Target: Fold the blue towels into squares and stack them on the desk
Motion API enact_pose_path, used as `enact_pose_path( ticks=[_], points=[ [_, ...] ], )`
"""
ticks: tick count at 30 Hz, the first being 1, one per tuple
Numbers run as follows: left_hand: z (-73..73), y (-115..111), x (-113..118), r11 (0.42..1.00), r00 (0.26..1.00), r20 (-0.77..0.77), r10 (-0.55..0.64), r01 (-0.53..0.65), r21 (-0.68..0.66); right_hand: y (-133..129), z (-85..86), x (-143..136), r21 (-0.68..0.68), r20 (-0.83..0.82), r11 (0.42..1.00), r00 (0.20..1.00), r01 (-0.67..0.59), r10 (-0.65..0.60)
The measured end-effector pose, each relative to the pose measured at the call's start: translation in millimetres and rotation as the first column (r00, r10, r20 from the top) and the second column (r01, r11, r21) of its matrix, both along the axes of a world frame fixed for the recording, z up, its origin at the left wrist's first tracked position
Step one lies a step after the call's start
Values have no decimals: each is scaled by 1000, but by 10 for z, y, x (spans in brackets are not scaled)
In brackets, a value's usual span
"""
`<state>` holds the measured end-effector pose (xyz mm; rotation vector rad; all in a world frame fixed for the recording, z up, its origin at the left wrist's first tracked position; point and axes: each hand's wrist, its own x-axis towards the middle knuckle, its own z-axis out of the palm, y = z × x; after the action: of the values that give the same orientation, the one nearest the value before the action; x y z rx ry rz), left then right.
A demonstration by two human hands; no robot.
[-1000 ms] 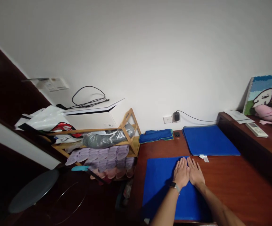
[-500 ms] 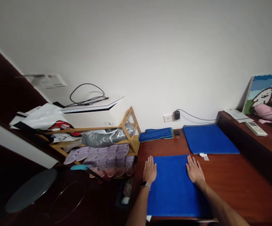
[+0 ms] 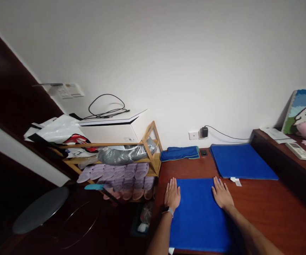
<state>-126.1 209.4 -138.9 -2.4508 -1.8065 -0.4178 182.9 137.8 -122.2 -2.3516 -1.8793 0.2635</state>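
Observation:
A blue cloth [image 3: 197,212] lies flat on the dark wooden table [image 3: 269,209] in front of me. My left hand [image 3: 172,195] rests palm down on its left edge, fingers together, a watch on the wrist. On the cloth's upper right corner my right hand [image 3: 221,194] presses flat. Neither hand holds anything. A second blue cloth [image 3: 241,161] with a white tag lies spread further back. A small folded blue cloth [image 3: 179,153] sits by the wall.
A raised wooden ledge [image 3: 288,156] at the right carries papers, a remote [image 3: 299,151], a pink plush toy and a picture. A charger [image 3: 205,132] is plugged in at the wall. Left of the table stand a bamboo rack [image 3: 121,159] with slippers, a white box and a round stool [image 3: 40,209].
My hands started side by side in the middle of the cloth and have slid apart to its left and right edges. The view has shifted slightly right.

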Motion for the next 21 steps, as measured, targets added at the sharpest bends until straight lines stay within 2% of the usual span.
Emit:
enact_pose_path(
  ticks=[4, 7, 11, 13, 15, 17, 19, 21],
  points=[
    [10, -5, 5, 1000, 1000, 5, -4, 4, -9, 2, -3, 19, 5, -15, 1000, 1000, -2, 2],
    [70, 8, 16, 999, 1000, 3, -3, 4, -46, -3, -4, 21, -4, -25, 1000, 1000, 3, -3],
    [262, -16, 11, 988, 1000, 6, -21, 21, -155, -8, -13, 21, -18, -41, 1000, 999, 11, -11],
    [382, -138, -37, 985, 1000, 0, -21, 20, -172, 18, 17, 42, -43, -72, 999, 997, 9, -12],
    [490, -385, -140, 988, 999, 28, -22, 26, -153, 53, 97, 80, -84, -123, 996, 992, -11, 1],
    [569, -748, -300, 991, 993, 100, -61, 72, -110, 46, 217, 121, -105, -155, 994, 988, -32, 15],
    [611, -1173, -502, 990, 979, 171, -115, 126, -55, -83, 328, 147, -11, -151, 999, 988, -43, 40],
    [623, -1585, -712, 991, 974, 193, -120, 128, -27, -390, 361, 145, 159, -153, 982, 981, -97, 122]
  ],
)
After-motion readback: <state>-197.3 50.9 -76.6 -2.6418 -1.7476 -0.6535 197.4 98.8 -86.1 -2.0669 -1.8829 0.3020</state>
